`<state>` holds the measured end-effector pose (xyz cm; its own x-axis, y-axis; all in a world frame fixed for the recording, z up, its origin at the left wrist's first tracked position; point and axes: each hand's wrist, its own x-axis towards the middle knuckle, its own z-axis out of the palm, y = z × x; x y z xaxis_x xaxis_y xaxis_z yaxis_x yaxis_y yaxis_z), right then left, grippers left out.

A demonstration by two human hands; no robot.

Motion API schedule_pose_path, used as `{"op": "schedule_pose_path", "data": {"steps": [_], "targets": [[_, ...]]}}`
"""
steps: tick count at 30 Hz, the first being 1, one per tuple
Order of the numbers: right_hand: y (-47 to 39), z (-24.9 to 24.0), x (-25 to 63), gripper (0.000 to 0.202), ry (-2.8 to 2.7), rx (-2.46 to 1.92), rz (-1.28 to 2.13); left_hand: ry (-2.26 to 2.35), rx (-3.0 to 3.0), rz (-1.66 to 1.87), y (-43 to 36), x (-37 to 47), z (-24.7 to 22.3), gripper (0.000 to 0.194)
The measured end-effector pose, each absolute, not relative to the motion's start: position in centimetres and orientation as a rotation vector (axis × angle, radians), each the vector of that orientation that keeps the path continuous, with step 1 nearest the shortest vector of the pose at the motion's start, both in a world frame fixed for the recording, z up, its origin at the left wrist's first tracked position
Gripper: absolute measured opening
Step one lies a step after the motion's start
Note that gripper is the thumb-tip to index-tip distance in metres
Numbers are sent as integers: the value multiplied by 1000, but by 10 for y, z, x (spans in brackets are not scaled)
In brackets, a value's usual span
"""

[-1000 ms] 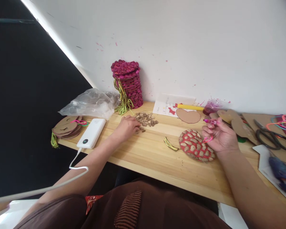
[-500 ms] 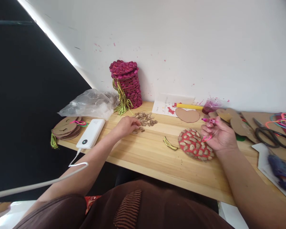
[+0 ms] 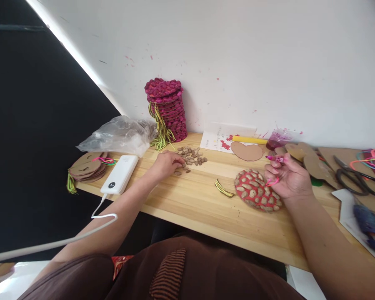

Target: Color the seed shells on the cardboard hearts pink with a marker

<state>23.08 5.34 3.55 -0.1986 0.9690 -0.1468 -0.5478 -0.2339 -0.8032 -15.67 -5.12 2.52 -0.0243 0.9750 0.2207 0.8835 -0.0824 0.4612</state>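
Note:
My left hand (image 3: 168, 163) rests at the near left edge of a loose pile of small brown nut shells (image 3: 192, 155), fingertips bent down onto them. Its fingers are drawn together; what lies between them is hidden. My right hand (image 3: 289, 177) is turned palm up with curled fingers, holding a small pink, slender thing (image 3: 274, 158) whose kind I cannot make out. Just left of that hand, partly behind its fingers, lies a red round piece covered with nut shells (image 3: 253, 189). A bright pink loop of cord (image 3: 271, 182) shows by the fingers. Short yellow-black yarn strands (image 3: 224, 188) lie left of the disc.
A magenta textured cylinder (image 3: 167, 110) stands against the wall, beside a plastic bag (image 3: 115, 135). A cabled white power bank (image 3: 120, 175) lies left, near cardboard discs (image 3: 86, 166). On the right are a pink paint cup (image 3: 278, 139), scissors (image 3: 356, 179) and a blue glue gun (image 3: 370, 227).
The whole view has shifted very slightly. Both hands keep practically the same places and grips, and the things on the table have not moved.

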Motion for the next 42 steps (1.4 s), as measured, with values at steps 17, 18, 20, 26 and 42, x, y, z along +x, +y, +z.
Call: {"op": "schedule_pose_path", "data": {"steps": [17, 18, 20, 26, 42], "targets": [[55, 33, 230, 26, -696, -782, 1683, 2065, 2154, 698, -58, -144, 26, 21], [55, 33, 230, 26, -697, -779, 1686, 2085, 2109, 714, -59, -143, 26, 22], [54, 33, 231, 25, -697, -777, 1692, 2111, 1999, 716, -60, -141, 28, 20], [54, 33, 231, 22, -690, -783, 1696, 2216, 1879, 658, -60, -138, 30, 15], [55, 33, 231, 26, -714, -798, 1688, 2164, 1929, 964, -74, -166, 36, 19]]}}
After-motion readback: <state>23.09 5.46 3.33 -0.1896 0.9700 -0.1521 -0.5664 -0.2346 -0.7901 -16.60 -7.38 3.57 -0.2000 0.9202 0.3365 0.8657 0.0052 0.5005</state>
